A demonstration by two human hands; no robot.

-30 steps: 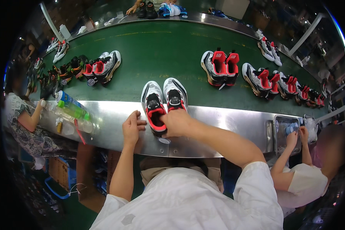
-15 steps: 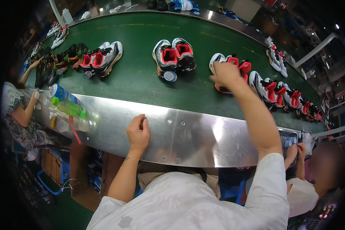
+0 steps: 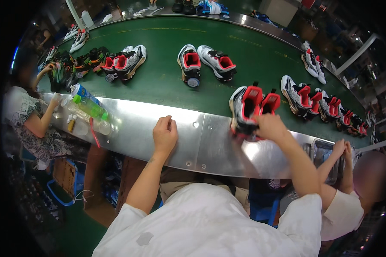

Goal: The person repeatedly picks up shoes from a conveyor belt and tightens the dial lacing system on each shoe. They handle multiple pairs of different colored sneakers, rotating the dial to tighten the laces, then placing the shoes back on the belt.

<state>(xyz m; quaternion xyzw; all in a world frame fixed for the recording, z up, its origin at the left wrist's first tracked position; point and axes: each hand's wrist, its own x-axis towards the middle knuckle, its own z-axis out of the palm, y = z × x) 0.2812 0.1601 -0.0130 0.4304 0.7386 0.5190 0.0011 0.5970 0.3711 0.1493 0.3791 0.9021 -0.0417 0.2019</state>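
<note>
My right hand [image 3: 272,127] grips a pair of sneakers [image 3: 249,105] at the heels. They are white and black with red linings and sit tilted where the green belt [image 3: 158,81] meets the steel ledge [image 3: 180,141]. My fingertips are partly hidden behind the heels. Over the ledge to the left, my left hand [image 3: 165,133] is curled into a loose fist, with nothing showing in it. Ahead on the belt, a matching sneaker [image 3: 189,64] stands with a round pale-blue-topped piece at its heel. Its mate [image 3: 217,63] lies angled beside it, toes apart.
More sneakers [image 3: 302,97] line the belt at right, and another pair [image 3: 126,63] stands at left. Bottles [image 3: 90,107] and a red strip [image 3: 94,132] lie on the ledge's left end. A co-worker sits at each side; a tray [image 3: 324,150] is by the right one.
My right hand has drawn its sneakers off the belt toward me, to the ledge. One sneaker of the middle pair has swung away from its mate. The right co-worker's hands have risen from the tray.
</note>
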